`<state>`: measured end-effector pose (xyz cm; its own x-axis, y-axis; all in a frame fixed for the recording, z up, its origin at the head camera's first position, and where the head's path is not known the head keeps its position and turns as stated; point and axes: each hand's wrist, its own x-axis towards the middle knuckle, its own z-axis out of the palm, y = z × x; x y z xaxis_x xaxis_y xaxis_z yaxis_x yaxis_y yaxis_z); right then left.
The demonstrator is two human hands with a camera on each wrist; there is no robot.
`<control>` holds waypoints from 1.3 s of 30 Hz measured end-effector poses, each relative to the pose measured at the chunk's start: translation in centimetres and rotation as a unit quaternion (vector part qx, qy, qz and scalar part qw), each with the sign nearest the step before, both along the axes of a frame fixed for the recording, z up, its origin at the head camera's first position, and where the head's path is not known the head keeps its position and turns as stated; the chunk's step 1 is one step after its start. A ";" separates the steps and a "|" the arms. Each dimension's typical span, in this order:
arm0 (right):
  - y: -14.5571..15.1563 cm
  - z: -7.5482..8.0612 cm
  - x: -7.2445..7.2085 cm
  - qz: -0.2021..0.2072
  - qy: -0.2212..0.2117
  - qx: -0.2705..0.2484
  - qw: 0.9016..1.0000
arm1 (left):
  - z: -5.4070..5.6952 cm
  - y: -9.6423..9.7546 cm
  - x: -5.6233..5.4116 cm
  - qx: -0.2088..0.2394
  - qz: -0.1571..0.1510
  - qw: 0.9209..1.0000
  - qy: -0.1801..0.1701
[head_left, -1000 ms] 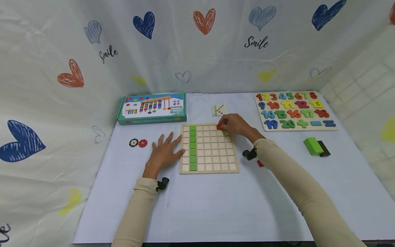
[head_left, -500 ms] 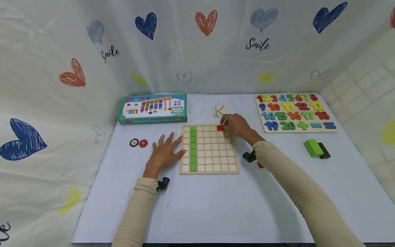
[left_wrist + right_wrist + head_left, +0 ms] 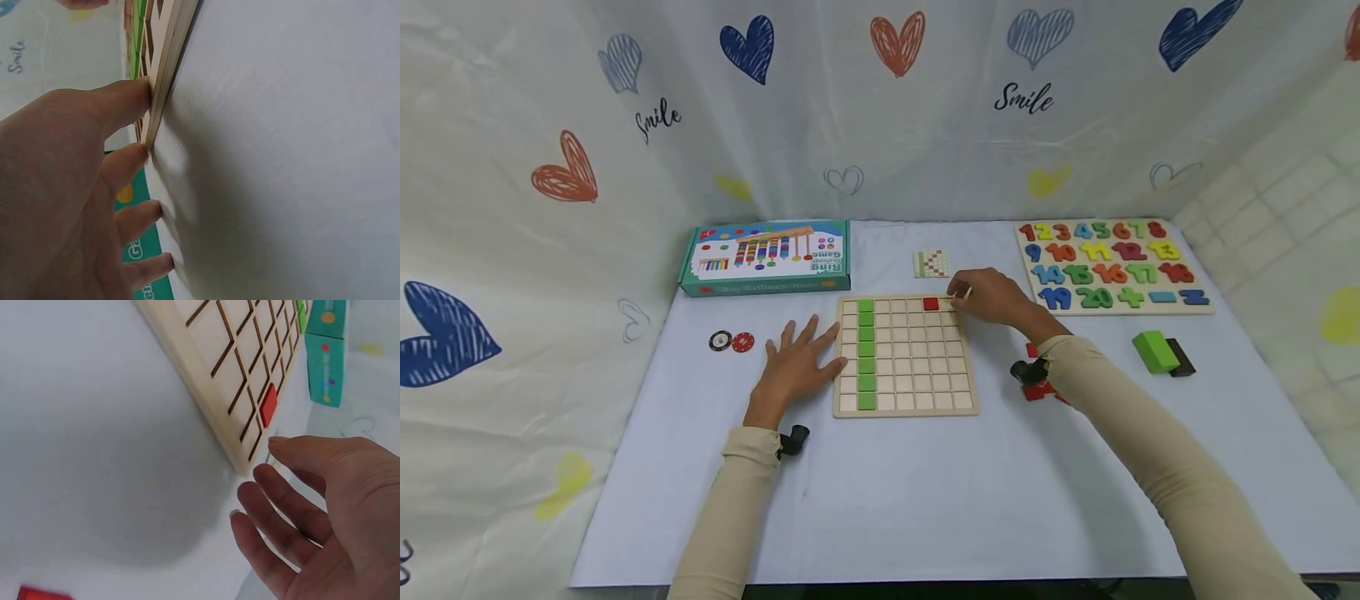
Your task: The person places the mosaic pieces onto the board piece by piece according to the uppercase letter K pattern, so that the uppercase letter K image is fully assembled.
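Note:
A square wooden grid board [image 3: 906, 414] lies on the table with a column of green tiles [image 3: 866, 365] near its left side. One red tile [image 3: 931, 304] sits in the far row, second cell from the right. My left hand [image 3: 793, 364] is spread at the board's left edge; in the left wrist view its thumb and index fingertip [image 3: 139, 152] touch that edge. My right hand [image 3: 990, 296] hovers by the far right corner, fingers loosely bent. The right wrist view shows nothing between its thumb [image 3: 284, 447] and fingers, beside the red tile.
Loose red tiles [image 3: 1036, 392] lie under the right wrist. A green block [image 3: 1155, 352] and a black piece [image 3: 1182, 358] are farther right. A number puzzle [image 3: 1108, 265], pattern card [image 3: 931, 264] and game box [image 3: 765, 258] line the back. Two round chips [image 3: 732, 341] lie left.
My right hand has come off the red tile and shifted right, leaving the tile in its cell. More red tiles show beneath the wrist. My left hand stays at the board's edge.

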<state>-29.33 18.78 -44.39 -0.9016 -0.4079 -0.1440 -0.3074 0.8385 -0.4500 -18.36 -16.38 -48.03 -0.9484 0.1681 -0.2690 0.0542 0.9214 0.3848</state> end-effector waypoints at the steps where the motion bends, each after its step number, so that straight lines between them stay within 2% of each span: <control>1: 0.4 0.2 0.1 0.003 -0.008 0.002 1.000 | 0.0 0.0 0.0 -0.001 0.000 1.000 0.000; 8: 3.3 0.8 0.7 0.018 -0.069 0.027 0.997 | -0.1 -0.1 -0.1 0.005 0.002 1.000 0.005; 15: 6.6 2.1 2.8 0.033 -0.119 0.086 0.989 | -0.2 -0.2 0.1 0.009 0.009 1.000 0.004; 21: 9.7 2.6 4.7 0.025 -0.169 0.111 0.979 | -0.5 0.0 0.0 0.006 0.005 1.000 0.005; 28: 11.5 1.3 5.6 0.019 -0.189 0.075 0.979 | -0.6 -0.1 0.1 0.001 0.008 1.000 0.007; 31: 11.9 0.8 5.6 0.014 -0.190 0.062 0.980 | -0.6 -0.1 0.2 -0.002 0.010 1.000 0.004; 39: 11.9 0.8 5.2 0.007 -0.200 0.056 0.978 | -0.5 -0.3 0.1 0.008 0.007 1.000 0.007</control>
